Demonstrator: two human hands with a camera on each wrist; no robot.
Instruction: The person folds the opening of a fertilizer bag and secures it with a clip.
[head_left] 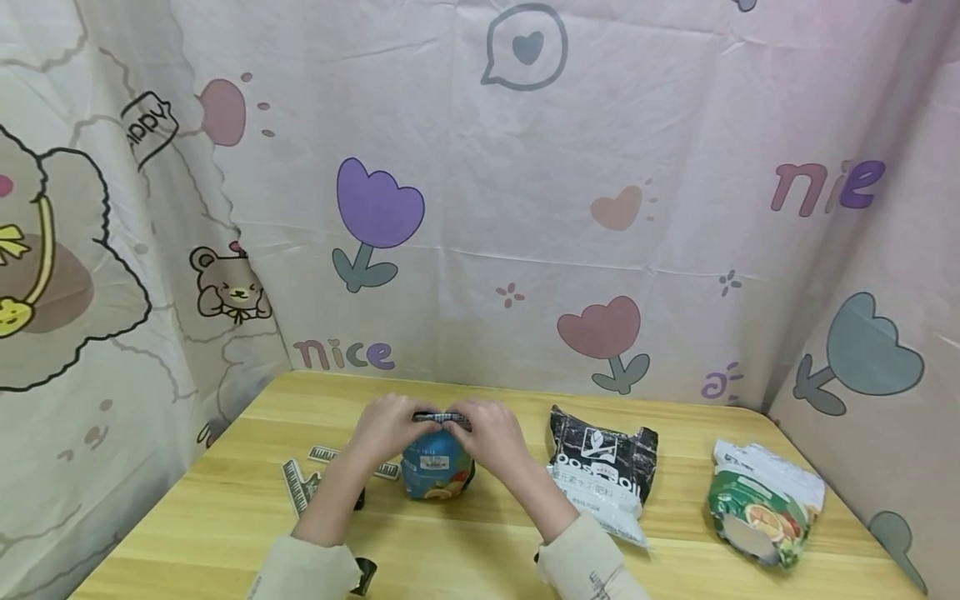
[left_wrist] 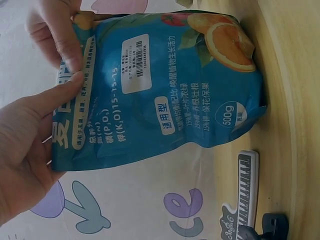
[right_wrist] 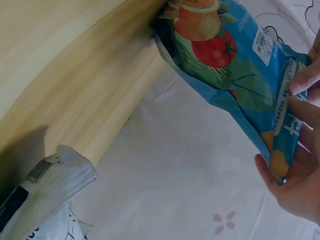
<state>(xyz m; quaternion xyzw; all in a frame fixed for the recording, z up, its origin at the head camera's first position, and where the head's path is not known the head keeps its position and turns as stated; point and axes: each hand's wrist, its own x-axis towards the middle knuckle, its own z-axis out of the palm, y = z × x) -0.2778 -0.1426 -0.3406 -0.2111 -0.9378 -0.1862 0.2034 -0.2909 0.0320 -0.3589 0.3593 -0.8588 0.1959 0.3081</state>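
A blue fertilizer bag with orange and tomato pictures stands upright on the table, a white barcode label on its front. My left hand pinches the left part of its top edge between thumb and fingers. On the right part of that edge my right hand pinches in the same way, with the thumbs near each other. In the head view the top looks folded over. The left wrist view shows the bag's printed face and the left thumb pressed on its upper end.
Piano-key-patterned clips lie left of the bag, partly behind my left arm. A black object is near my left sleeve. To the right are a black-and-white bag and a green-and-white bag. Printed curtains surround the table.
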